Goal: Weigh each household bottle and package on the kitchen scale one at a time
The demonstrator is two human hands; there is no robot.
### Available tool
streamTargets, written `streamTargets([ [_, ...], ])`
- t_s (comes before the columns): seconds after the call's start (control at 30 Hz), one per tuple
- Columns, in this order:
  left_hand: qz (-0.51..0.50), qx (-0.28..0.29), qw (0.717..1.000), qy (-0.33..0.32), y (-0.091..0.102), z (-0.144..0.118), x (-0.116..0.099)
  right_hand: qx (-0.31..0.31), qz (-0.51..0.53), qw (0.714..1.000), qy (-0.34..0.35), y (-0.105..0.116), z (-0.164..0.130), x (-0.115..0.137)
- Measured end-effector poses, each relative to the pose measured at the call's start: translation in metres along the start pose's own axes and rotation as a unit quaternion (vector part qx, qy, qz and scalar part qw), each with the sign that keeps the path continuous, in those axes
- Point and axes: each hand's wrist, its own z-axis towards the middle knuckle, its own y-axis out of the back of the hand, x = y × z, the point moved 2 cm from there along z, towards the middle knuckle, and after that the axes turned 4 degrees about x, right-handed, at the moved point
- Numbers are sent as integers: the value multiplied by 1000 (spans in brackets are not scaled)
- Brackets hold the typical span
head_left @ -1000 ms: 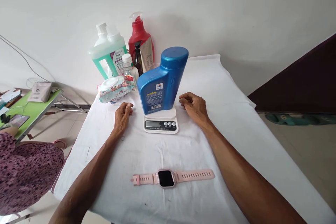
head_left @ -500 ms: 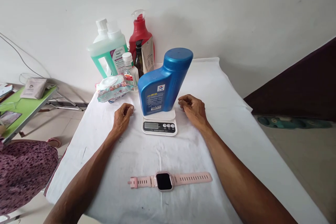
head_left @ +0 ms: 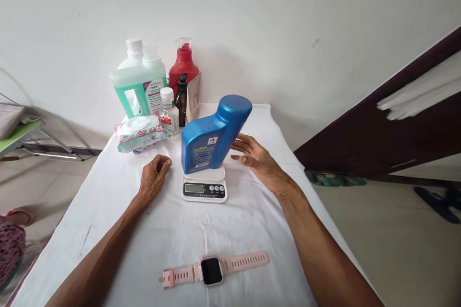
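**Blue bottle on the scale**

The blue bottle (head_left: 212,136) stands on the white kitchen scale (head_left: 204,188); its label shows a red-and-blue logo (the print is too small to read). The right hand (head_left: 254,157), fingers spread, hovers just beside it. The left hand (head_left: 154,180) rests loosely curled on the white cloth (head_left: 252,220). A pink watch (head_left: 212,270) lies near the front edge, with bare cloth between

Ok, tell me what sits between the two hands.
In the head view, the blue bottle stands on the white scale, between the left hand and right hand.
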Motion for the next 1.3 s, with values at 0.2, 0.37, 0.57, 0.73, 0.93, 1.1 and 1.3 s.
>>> streamTargets([
  [0.2, 0, 0, 1000, 6, -1, 2, 2, 9, -11, 1000, 20, -39, 20, 6],
  [0.37, 4, -1, 1000, 11, 0, 3, -1, 8, 24, 1000, -18, -50, 30, 4],
  [0.57, 20, 0, 999, 27, 2, 6, -5, -18, 54, 998, 5, -43, 28, 3],
  [0.73, 34, 7, 998, 43, 1, 8, -4, -105, 14, 991, 76, 1, 48, 21],
  [0.93, 60, 13, 997, 47, -4, 11, -1, -191, -64, 968, 147, 93, 121, 35],
  [1.1, 63, 13, 997, 48, -5, 12, 1, -221, -65, 961, 151, 152, 174, 19],
  [1.3, 63, 15, 996, 61, -5, 10, 1, -265, -50, 955, 123, 184, 212, -18],
])
